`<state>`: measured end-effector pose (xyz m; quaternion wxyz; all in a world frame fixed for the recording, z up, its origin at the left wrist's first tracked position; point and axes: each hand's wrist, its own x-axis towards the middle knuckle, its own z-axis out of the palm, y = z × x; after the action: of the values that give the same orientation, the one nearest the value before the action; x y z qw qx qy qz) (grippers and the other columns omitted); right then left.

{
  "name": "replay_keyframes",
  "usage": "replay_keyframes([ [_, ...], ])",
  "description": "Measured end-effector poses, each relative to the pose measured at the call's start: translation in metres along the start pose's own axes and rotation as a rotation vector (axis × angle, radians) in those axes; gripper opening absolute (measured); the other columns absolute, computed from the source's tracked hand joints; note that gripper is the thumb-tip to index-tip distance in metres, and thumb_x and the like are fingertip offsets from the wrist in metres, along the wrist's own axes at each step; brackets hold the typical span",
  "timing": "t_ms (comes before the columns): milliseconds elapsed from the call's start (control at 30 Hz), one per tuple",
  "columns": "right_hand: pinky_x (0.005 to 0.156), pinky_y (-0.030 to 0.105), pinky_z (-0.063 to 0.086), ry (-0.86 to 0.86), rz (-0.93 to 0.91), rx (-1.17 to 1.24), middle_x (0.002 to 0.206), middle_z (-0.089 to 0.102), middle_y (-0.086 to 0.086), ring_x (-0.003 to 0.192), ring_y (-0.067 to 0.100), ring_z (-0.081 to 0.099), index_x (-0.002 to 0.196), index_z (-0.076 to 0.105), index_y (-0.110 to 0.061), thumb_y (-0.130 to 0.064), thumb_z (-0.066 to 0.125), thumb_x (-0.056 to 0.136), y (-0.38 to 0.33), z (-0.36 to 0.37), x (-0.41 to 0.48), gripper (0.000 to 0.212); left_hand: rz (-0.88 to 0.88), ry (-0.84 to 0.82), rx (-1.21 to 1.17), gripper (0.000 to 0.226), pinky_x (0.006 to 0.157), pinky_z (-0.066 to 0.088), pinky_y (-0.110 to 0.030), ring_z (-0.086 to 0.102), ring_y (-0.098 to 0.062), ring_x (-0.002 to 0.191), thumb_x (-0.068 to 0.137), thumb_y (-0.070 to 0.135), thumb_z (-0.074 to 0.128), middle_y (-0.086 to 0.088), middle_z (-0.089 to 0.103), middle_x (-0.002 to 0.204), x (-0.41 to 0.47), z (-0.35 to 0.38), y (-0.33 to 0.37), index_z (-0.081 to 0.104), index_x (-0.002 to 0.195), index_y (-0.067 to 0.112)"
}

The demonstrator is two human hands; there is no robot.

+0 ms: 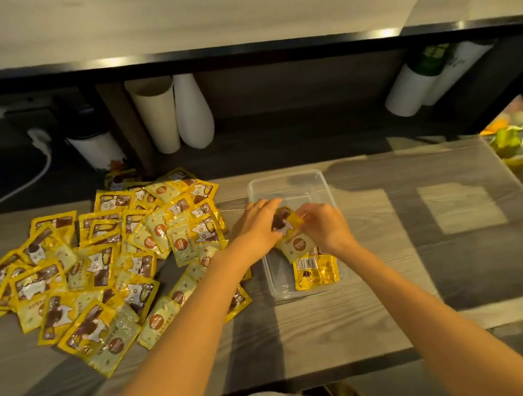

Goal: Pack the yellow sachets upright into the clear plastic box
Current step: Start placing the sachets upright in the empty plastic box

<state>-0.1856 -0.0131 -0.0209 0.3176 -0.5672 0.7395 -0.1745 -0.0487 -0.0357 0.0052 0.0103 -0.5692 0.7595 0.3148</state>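
Left hand [258, 222] and right hand [323, 225] meet over the box; each grips one side edge of a single yellow foil sachet with brown print [289, 232], the left with fingers curled over its left edge, the right pinching its right edge. How the thumbs lie is hidden.

The sachet is held face up, inside the outline of the clear rectangular plastic box [284, 177], about mid-length. Its long axis runs away from the person, nearly parallel to the box's long axis, printed end far, pale end near.

Second yellow sachet, barcode side showing [315, 269], sits at the near end of the box, just below the held one. Upright or leaning: cannot tell.

Judgement: the held sachet must be tipped onto its edge and brought nearward to stand against the barcode sachet. Both hands are equally close; the right lies nearer that slot.

The loose heap of yellow sachets [110, 264] lies on the grey wood-grain table [429, 240], left of the box, nearer the left hand
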Motion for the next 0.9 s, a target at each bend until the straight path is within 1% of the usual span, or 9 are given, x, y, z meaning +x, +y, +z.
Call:
replay_keyframes([
  [100,0.066,0.025,0.05,-0.034,-0.059,0.034,0.084,0.07,0.01,0.08,0.028,0.067,0.096,0.072,-0.007,0.004,0.06,0.08,-0.003,-0.017,-0.002,0.022,-0.021,0.007,-0.075,0.037,0.09,0.044,-0.036,0.051,-0.026,0.115,0.085,0.02,0.064,-0.008,0.056,0.125,0.003,-0.002,0.002,0.055,0.121,0.018],
  [200,0.056,0.015,0.048,-0.097,-0.049,0.164,0.082,0.064,0.008,0.071,0.024,0.063,0.102,0.063,-0.005,0.005,0.066,0.079,0.002,-0.031,0.0,0.025,-0.039,0.012,-0.175,0.012,0.073,0.043,-0.032,0.055,-0.021,0.088,0.083,0.019,0.066,-0.005,0.06,0.093,0.006,-0.002,-0.002,0.06,0.093,0.015],
  [300,0.074,0.032,0.053,-0.143,-0.025,0.141,0.096,0.063,0.015,0.085,0.025,0.062,0.104,0.058,-0.005,0.002,0.068,0.079,0.007,-0.035,0.007,0.028,-0.095,0.057,-0.282,0.018,0.062,0.038,-0.024,0.051,-0.017,0.079,0.082,0.018,0.067,0.003,0.051,0.075,0.007,-0.003,-0.008,0.052,0.074,0.018],
  [400,0.082,0.046,0.05,-0.128,-0.019,0.161,0.097,0.066,0.022,0.093,0.034,0.063,0.081,0.057,-0.015,-0.002,0.068,0.08,0.007,-0.032,0.01,0.017,-0.134,0.092,-0.348,0.033,0.053,0.032,-0.02,0.048,-0.016,0.074,0.08,0.018,0.07,0.006,0.047,0.067,0.004,-0.004,-0.012,0.043,0.061,0.021],
  [533,0.074,0.046,0.049,-0.104,-0.111,0.158,0.078,0.061,0.016,0.075,0.024,0.055,0.077,0.061,-0.004,-0.003,0.069,0.079,0.005,-0.033,0.008,0.008,-0.12,0.083,-0.25,0.016,0.072,0.046,-0.029,0.055,-0.018,0.091,0.081,0.025,0.069,0.0,0.06,0.091,0.001,-0.005,-0.01,0.057,0.088,0.018],
  [600,0.073,0.041,0.049,-0.156,-0.168,0.11,0.076,0.061,0.007,0.075,0.018,0.055,0.08,0.068,-0.003,-0.002,0.069,0.078,0.001,-0.036,0.005,0.003,-0.075,0.059,-0.2,0.032,0.089,0.047,-0.035,0.054,-0.02,0.108,0.08,0.025,0.07,0.0,0.062,0.111,0.0,-0.004,-0.005,0.06,0.11,0.02],
  [700,0.077,0.034,0.052,-0.183,-0.2,0.078,0.083,0.063,0.001,0.08,0.014,0.059,0.093,0.071,-0.005,-0.002,0.069,0.078,-0.007,-0.039,0.002,0.015,-0.049,0.029,-0.172,0.006,0.073,0.042,-0.03,0.054,-0.025,0.099,0.081,0.019,0.067,-0.003,0.058,0.086,-0.002,-0.003,0.003,0.063,0.086,0.019],
  [767,0.079,0.037,0.055,-0.224,-0.147,0.075,0.088,0.064,0.003,0.086,0.018,0.061,0.1,0.068,-0.008,0.0,0.065,0.08,-0.008,-0.044,0.002,0.022,-0.065,0.018,-0.197,0.007,0.065,0.033,-0.027,0.048,-0.024,0.083,0.083,0.014,0.064,-0.001,0.05,0.069,-0.004,-0.001,0.005,0.062,0.076,0.014],
  [900,0.079,0.038,0.053,-0.297,-0.064,-0.176,0.106,0.064,0.013,0.099,0.029,0.06,0.108,0.06,-0.009,-0.003,0.053,0.083,-0.004,-0.044,0.005,0.027,-0.09,0.061,-0.231,0.006,0.064,0.037,-0.029,0.058,-0.03,0.091,0.084,0.011,0.062,-0.016,0.063,0.089,-0.005,0.003,0.006,0.058,0.081,0.015],
])
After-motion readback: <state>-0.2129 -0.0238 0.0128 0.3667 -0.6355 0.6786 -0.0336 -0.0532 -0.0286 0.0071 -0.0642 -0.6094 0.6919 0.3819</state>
